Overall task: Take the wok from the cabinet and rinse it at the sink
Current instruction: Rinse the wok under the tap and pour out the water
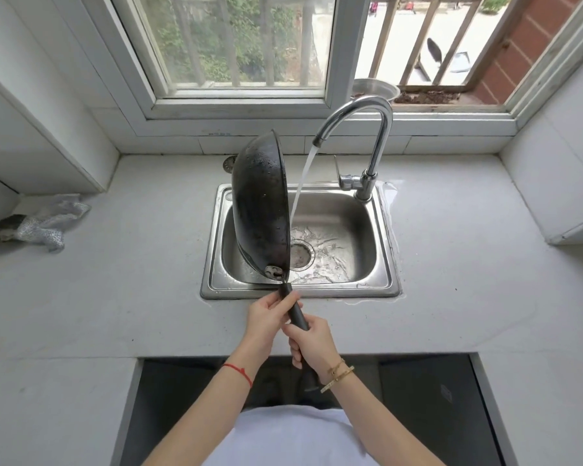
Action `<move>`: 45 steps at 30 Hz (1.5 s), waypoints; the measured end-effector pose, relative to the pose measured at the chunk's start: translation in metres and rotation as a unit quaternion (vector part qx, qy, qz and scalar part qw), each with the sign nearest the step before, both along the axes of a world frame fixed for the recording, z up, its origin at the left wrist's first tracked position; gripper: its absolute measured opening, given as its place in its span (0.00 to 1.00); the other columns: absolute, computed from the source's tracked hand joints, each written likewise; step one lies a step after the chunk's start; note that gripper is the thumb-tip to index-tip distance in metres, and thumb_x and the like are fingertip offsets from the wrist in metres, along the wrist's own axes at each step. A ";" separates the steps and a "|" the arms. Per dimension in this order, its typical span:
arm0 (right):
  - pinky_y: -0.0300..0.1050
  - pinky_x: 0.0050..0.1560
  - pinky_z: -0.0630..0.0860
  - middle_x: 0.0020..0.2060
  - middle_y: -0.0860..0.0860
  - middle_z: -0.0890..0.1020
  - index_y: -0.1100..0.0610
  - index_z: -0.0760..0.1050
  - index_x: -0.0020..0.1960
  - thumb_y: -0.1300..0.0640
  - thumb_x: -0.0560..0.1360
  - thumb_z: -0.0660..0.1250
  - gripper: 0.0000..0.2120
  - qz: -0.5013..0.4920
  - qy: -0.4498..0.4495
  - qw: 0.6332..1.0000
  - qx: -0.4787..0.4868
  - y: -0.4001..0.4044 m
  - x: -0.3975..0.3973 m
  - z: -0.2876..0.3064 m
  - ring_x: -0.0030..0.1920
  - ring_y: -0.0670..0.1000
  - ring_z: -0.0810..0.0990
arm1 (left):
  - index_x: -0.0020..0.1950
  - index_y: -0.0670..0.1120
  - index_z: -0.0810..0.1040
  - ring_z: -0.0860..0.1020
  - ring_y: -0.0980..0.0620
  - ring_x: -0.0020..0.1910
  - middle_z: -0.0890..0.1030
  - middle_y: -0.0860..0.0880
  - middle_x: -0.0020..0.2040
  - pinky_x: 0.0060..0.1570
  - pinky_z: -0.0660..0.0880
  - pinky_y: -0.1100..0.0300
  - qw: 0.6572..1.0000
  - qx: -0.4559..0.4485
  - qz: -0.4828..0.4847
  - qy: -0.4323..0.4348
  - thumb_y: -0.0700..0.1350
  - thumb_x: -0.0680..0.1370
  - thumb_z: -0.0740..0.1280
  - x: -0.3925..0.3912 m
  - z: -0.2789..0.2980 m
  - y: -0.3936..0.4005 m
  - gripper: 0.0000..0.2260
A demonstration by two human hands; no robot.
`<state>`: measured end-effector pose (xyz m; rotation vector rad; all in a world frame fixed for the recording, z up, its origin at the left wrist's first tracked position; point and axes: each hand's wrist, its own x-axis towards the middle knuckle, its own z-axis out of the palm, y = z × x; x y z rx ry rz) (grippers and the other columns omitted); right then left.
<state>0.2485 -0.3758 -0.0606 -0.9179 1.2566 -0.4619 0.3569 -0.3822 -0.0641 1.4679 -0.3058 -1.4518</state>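
A black wok (261, 206) stands on edge over the left half of the steel sink (382, 250), its wet underside facing left and its open side facing right. Both hands grip its long black handle (297, 312) above the counter's front edge. My left hand (266, 317) holds the handle near the wok. My right hand (312, 341) grips it lower down. The chrome tap (367, 129) runs, and its stream (302, 183) falls just right of the wok's rim into the basin.
A crumpled grey cloth (39, 222) lies on the white counter (115, 280) at the far left. A metal bowl (376, 89) sits on the window sill behind the tap. An open dark cabinet (418, 415) gapes below the counter. Water has pooled on the counter right of the sink.
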 end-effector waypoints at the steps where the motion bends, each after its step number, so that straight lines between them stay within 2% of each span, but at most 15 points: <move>1: 0.39 0.20 0.68 0.22 0.52 0.70 0.60 0.70 0.40 0.63 0.77 0.65 0.08 -0.001 -0.004 1.000 0.003 0.000 0.000 0.000 0.19 0.50 0.68 | 0.56 0.37 0.81 0.83 0.49 0.50 0.85 0.42 0.49 0.50 0.81 0.59 0.999 -0.005 -0.004 0.032 0.42 0.76 0.71 -0.001 0.000 0.000 0.12; 5: 0.39 0.20 0.68 0.22 0.52 0.71 0.60 0.70 0.40 0.62 0.77 0.67 0.08 -0.004 -0.022 1.000 0.015 -0.002 -0.004 0.002 0.19 0.50 0.68 | 0.54 0.37 0.80 0.83 0.51 0.45 0.84 0.45 0.43 0.58 0.77 0.51 0.992 -0.019 -0.017 0.127 0.40 0.78 0.68 0.000 0.004 0.000 0.08; 9: 0.40 0.21 0.70 0.23 0.52 0.72 0.60 0.72 0.40 0.59 0.77 0.68 0.09 -0.004 -0.002 1.000 -0.003 -0.002 -0.006 0.005 0.19 0.49 0.69 | 0.51 0.35 0.81 0.81 0.49 0.43 0.82 0.43 0.40 0.55 0.78 0.51 0.996 -0.007 -0.025 0.086 0.41 0.76 0.71 0.000 0.001 -0.005 0.09; 13: 0.47 0.26 0.78 0.27 0.54 0.77 0.59 0.75 0.41 0.56 0.77 0.66 0.08 0.030 0.145 0.984 -0.096 -0.005 -0.009 0.005 0.21 0.50 0.75 | 0.50 0.34 0.81 0.82 0.48 0.42 0.83 0.41 0.40 0.47 0.82 0.59 0.998 -0.004 -0.012 0.057 0.39 0.76 0.71 -0.007 -0.002 -0.009 0.09; 15: 0.50 0.35 0.82 0.34 0.55 0.80 0.59 0.76 0.45 0.55 0.76 0.65 0.07 0.061 0.257 0.953 -0.151 -0.005 -0.010 0.006 0.30 0.53 0.80 | 0.52 0.33 0.80 0.82 0.48 0.42 0.83 0.40 0.42 0.46 0.82 0.60 0.998 0.001 -0.013 0.055 0.39 0.76 0.71 -0.012 -0.002 -0.010 0.09; 17: 0.47 0.44 0.81 0.42 0.54 0.82 0.58 0.75 0.52 0.53 0.77 0.65 0.09 0.104 0.379 0.899 -0.193 -0.001 -0.012 0.008 0.42 0.55 0.83 | 0.52 0.32 0.80 0.82 0.48 0.41 0.83 0.40 0.42 0.44 0.82 0.62 0.999 0.007 -0.015 0.052 0.38 0.76 0.71 -0.017 -0.004 -0.011 0.09; 19: 0.43 0.45 0.76 0.48 0.55 0.82 0.57 0.73 0.56 0.52 0.79 0.64 0.11 0.120 0.424 0.875 -0.202 0.003 -0.015 0.012 0.49 0.56 0.82 | 0.50 0.33 0.81 0.83 0.50 0.40 0.84 0.40 0.41 0.40 0.81 0.64 0.999 0.012 -0.016 0.040 0.39 0.75 0.72 -0.022 -0.005 -0.011 0.09; 22: 0.41 0.43 0.76 0.48 0.55 0.82 0.59 0.73 0.56 0.52 0.79 0.64 0.11 0.113 0.401 0.888 -0.194 0.002 -0.020 0.010 0.47 0.54 0.82 | 0.51 0.33 0.81 0.84 0.49 0.40 0.84 0.40 0.42 0.40 0.81 0.64 1.000 0.012 -0.017 0.021 0.39 0.75 0.72 -0.027 -0.007 -0.012 0.10; 24: 0.43 0.44 0.80 0.44 0.55 0.82 0.59 0.75 0.54 0.54 0.78 0.65 0.10 0.099 0.368 0.905 -0.188 -0.001 -0.022 0.005 0.43 0.53 0.81 | 0.52 0.33 0.81 0.84 0.50 0.40 0.84 0.40 0.43 0.41 0.81 0.63 1.000 0.012 -0.017 0.011 0.39 0.75 0.73 -0.029 -0.008 -0.014 0.10; 27: 0.45 0.43 0.80 0.40 0.53 0.80 0.58 0.75 0.50 0.55 0.78 0.65 0.06 0.088 0.332 0.921 -0.185 -0.003 -0.025 -0.002 0.38 0.51 0.79 | 0.52 0.34 0.82 0.84 0.48 0.42 0.85 0.39 0.45 0.41 0.81 0.63 1.000 0.013 -0.015 -0.005 0.39 0.74 0.73 -0.031 -0.011 -0.015 0.11; 30: 0.45 0.41 0.83 0.37 0.51 0.79 0.56 0.75 0.50 0.55 0.78 0.64 0.05 0.077 0.292 0.939 -0.163 -0.003 -0.026 -0.006 0.35 0.50 0.79 | 0.50 0.37 0.82 0.85 0.47 0.44 0.86 0.40 0.45 0.41 0.81 0.61 0.999 0.007 -0.023 -0.031 0.39 0.73 0.74 -0.031 -0.012 -0.016 0.08; 32: 0.46 0.38 0.83 0.37 0.51 0.79 0.55 0.75 0.51 0.55 0.78 0.64 0.05 0.071 0.267 0.950 -0.147 -0.002 -0.027 -0.008 0.34 0.51 0.80 | 0.51 0.37 0.82 0.85 0.47 0.45 0.86 0.41 0.44 0.44 0.82 0.59 0.999 0.002 -0.032 -0.035 0.39 0.73 0.75 -0.030 -0.013 -0.016 0.10; 37: 0.37 0.26 0.76 0.35 0.53 0.78 0.55 0.74 0.52 0.56 0.79 0.62 0.04 0.064 0.236 0.960 -0.138 -0.002 -0.031 -0.012 0.28 0.50 0.77 | 0.55 0.38 0.81 0.84 0.45 0.51 0.86 0.42 0.49 0.54 0.81 0.52 0.997 0.011 -0.068 -0.033 0.38 0.73 0.75 -0.028 -0.018 -0.016 0.12; 40: 0.39 0.24 0.76 0.34 0.54 0.78 0.57 0.74 0.50 0.56 0.79 0.62 0.05 0.061 0.226 0.964 -0.129 -0.002 -0.032 -0.015 0.25 0.50 0.76 | 0.57 0.37 0.81 0.84 0.45 0.52 0.86 0.42 0.50 0.53 0.81 0.54 0.997 0.015 -0.073 -0.034 0.38 0.73 0.75 -0.028 -0.021 -0.016 0.14; 45: 0.39 0.22 0.75 0.32 0.55 0.77 0.58 0.74 0.50 0.57 0.80 0.61 0.06 0.057 0.211 0.969 -0.110 -0.001 -0.031 -0.018 0.23 0.51 0.75 | 0.56 0.39 0.81 0.84 0.48 0.51 0.85 0.44 0.50 0.45 0.81 0.63 0.997 0.027 -0.072 -0.027 0.39 0.73 0.74 -0.029 -0.020 -0.015 0.12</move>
